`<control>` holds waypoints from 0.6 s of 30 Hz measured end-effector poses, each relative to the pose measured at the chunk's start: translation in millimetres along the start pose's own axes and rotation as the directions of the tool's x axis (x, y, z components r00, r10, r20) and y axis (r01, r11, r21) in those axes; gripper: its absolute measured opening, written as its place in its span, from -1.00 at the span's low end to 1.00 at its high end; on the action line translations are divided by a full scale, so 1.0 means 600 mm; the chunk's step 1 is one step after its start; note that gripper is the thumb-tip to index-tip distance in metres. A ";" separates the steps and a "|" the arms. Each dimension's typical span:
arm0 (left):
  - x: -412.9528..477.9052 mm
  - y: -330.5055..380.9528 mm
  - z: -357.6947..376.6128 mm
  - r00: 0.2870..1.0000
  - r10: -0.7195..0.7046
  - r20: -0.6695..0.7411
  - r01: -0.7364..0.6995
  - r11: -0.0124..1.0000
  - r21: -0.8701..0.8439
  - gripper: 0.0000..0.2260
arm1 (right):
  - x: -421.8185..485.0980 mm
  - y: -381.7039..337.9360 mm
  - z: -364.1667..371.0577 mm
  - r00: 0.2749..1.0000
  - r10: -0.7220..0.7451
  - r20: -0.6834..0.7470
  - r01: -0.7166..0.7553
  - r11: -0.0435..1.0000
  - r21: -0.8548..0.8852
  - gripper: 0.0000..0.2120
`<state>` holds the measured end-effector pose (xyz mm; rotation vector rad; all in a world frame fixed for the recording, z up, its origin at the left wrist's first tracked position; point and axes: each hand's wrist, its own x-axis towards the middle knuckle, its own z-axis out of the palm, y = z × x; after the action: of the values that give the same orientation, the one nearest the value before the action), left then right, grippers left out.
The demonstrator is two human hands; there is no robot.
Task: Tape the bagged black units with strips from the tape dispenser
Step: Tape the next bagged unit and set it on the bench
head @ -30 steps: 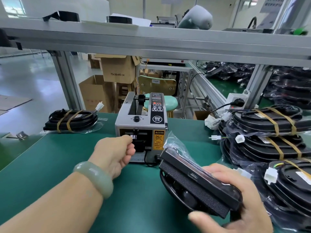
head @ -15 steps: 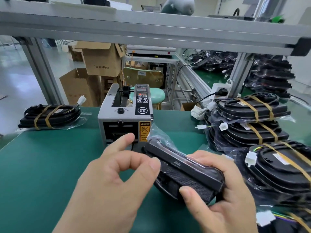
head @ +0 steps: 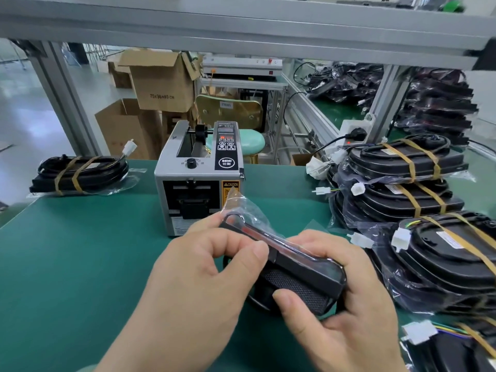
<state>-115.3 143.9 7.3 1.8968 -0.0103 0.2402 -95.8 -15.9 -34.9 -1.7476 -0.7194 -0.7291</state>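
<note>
A black unit in a clear bag (head: 303,275) is held on edge above the green table. My right hand (head: 343,299) grips it from the right, thumb on its mesh face and fingers over the top edge. My left hand (head: 204,275) curls against the unit's left end, fingertips on the bag near the top edge; a tape strip cannot be made out. The grey tape dispenser (head: 200,175) stands just behind the hands, its outlet slot facing me.
Taped, bagged black units (head: 402,189) are stacked along the right, with more at the near right (head: 451,264). One taped unit (head: 80,173) lies at the far left. Cardboard boxes (head: 161,84) and a stool stand beyond the table. An aluminium frame beam runs overhead.
My left hand came back from the dispenser's outlet to the bagged unit and now presses on its left end. The unit sits a little higher and closer to the dispenser.
</note>
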 end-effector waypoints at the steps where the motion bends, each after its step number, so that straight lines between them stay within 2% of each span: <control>1: 0.000 -0.001 0.001 1.000 0.004 0.001 -0.004 1.000 -0.002 -0.79 | 0.000 0.001 0.000 1.000 -0.003 -0.001 0.003 1.000 0.002 -0.63; 9: -0.002 -0.002 0.004 1.000 -0.006 0.008 0.006 0.999 -0.034 -0.79 | -0.002 0.003 -0.002 1.000 0.008 -0.007 -0.007 0.999 0.031 -0.62; 18: -0.003 0.004 0.014 0.997 0.008 -0.079 -0.005 0.999 0.034 -0.79 | -0.001 0.004 0.002 1.000 0.007 -0.016 -0.006 0.998 0.069 -0.62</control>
<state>-116.1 134.9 6.7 1.9203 0.0409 0.3214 -93.9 -15.7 -37.1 -1.6791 -0.7195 -0.7058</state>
